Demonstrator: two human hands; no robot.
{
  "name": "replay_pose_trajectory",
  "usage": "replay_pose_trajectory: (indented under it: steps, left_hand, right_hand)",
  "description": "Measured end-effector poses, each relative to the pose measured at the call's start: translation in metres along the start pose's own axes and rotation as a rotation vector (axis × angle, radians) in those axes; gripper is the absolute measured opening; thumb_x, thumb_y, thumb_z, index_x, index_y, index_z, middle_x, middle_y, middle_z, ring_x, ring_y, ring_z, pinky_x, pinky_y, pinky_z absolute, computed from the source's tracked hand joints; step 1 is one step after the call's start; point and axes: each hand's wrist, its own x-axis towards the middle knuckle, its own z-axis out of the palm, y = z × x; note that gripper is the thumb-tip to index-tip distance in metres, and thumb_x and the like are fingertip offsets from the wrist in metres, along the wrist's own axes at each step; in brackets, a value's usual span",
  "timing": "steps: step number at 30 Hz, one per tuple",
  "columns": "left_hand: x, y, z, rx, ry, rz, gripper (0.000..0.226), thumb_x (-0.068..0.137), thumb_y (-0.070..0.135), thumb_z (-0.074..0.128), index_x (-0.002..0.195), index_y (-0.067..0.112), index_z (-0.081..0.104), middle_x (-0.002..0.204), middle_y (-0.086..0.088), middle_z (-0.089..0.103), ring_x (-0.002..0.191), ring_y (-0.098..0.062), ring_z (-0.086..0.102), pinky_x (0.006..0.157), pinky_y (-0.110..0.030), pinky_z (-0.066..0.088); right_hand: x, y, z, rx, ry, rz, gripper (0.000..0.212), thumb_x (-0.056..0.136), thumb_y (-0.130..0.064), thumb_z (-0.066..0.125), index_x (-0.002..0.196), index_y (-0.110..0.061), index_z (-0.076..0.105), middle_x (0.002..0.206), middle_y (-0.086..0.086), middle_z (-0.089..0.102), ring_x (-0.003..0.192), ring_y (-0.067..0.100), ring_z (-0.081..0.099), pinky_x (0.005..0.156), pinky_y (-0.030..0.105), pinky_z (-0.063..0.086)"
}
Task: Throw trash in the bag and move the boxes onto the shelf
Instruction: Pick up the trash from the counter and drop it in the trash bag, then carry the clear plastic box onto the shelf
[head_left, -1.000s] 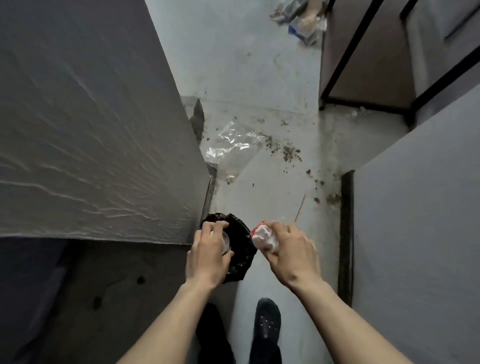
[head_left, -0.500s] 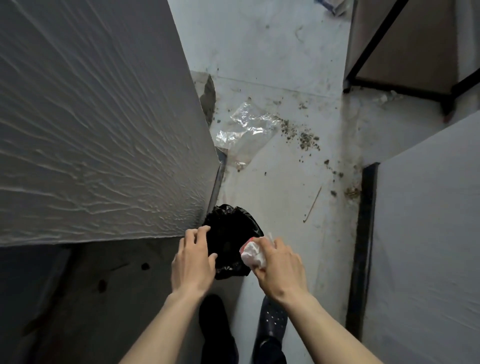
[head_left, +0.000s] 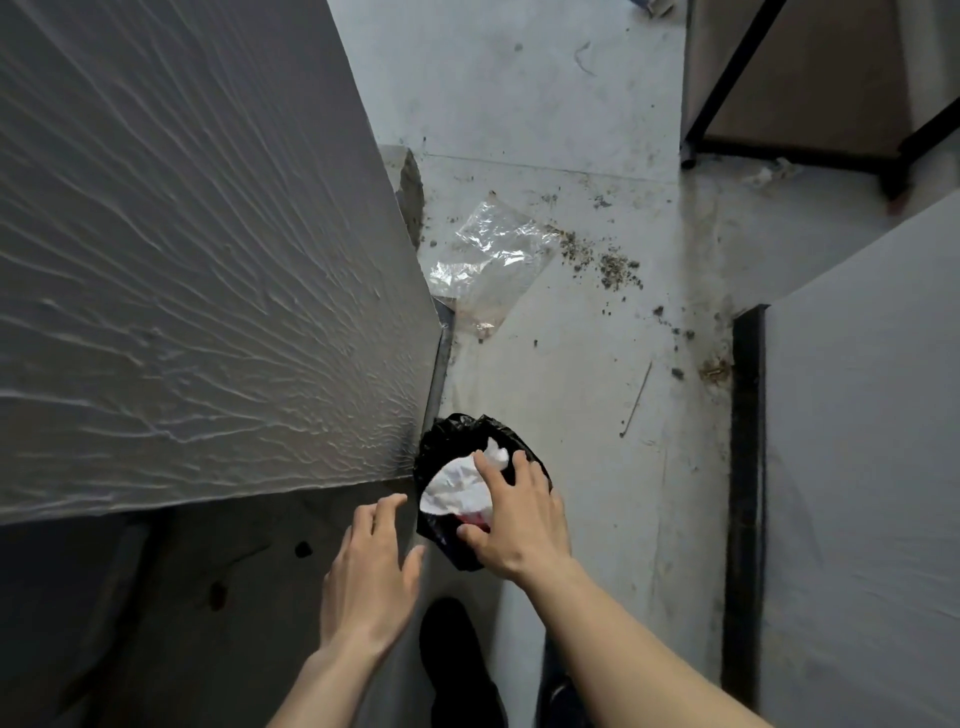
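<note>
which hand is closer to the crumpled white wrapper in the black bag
Right. The right hand is spread over the crumpled white wrapper at the mouth of the black bag, fingers touching it. The left hand hovers open beside the bag's left edge, off the wrapper.

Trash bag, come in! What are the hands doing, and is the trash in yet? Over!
Right hand pressing white wrapper into black bag. Left hand open, beside it. Clear plastic sheet on floor ahead.

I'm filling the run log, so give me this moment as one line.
step: bagging trash | right hand: pressing white wrapper into black bag | left hand: open, beside bag | clear plastic: on floor
</note>
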Motion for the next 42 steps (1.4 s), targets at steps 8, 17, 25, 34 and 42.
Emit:
replay_pose_trajectory:
  steps: [8,17,25,34,42]
  left_hand:
    - [-0.011,0.035,-0.040,0.012,0.026,0.091,0.067,0.089,0.046,0.061,0.149,0.032,0.033,0.141,0.007,0.044,0.128,-0.017,0.048,0.091,-0.038,0.050]
    - [-0.054,0.112,-0.155,0.119,0.064,0.261,0.090,0.083,0.068,0.053,0.157,0.035,0.016,0.165,-0.001,0.021,0.152,-0.022,0.020,0.124,-0.039,0.018]
    - [-0.126,0.174,-0.257,0.206,0.071,0.354,0.100,0.074,0.085,0.042,0.157,0.039,0.012,0.168,0.000,0.010,0.155,-0.024,0.009,0.125,-0.044,0.010]
    - [-0.220,0.197,-0.353,0.289,0.148,0.559,0.100,0.073,0.085,0.044,0.157,0.041,0.012,0.168,-0.001,0.013,0.154,-0.023,0.009,0.125,-0.044,0.008]
    - [-0.316,0.181,-0.427,0.331,0.219,0.639,0.103,0.071,0.085,0.049,0.157,0.042,0.011,0.168,-0.001,0.010,0.154,-0.025,0.009,0.125,-0.045,0.010]
  right_hand:
    - [-0.044,0.011,-0.045,-0.062,0.043,-0.062,0.075,0.090,-0.051,0.057,0.156,-0.033,0.025,0.162,0.012,0.025,0.148,0.031,0.023,0.116,0.047,0.029]
    - [-0.130,-0.005,-0.179,-0.165,0.099,-0.066,0.076,0.090,-0.059,0.051,0.155,-0.036,0.018,0.167,0.013,0.010,0.154,0.032,0.004,0.119,0.064,0.013]
    - [-0.237,-0.025,-0.290,-0.212,0.264,-0.031,0.083,0.087,-0.070,0.044,0.156,-0.038,0.014,0.165,0.012,0.016,0.152,0.031,0.011,0.115,0.066,0.017]
    - [-0.384,-0.062,-0.340,-0.157,0.403,0.080,0.084,0.088,-0.071,0.047,0.158,-0.038,0.013,0.169,0.007,0.005,0.155,0.030,0.004,0.118,0.070,0.004]
    - [-0.501,-0.101,-0.351,-0.134,0.522,0.082,0.090,0.084,-0.078,0.044,0.158,-0.040,0.010,0.170,0.007,0.003,0.155,0.032,-0.001,0.117,0.071,-0.002]
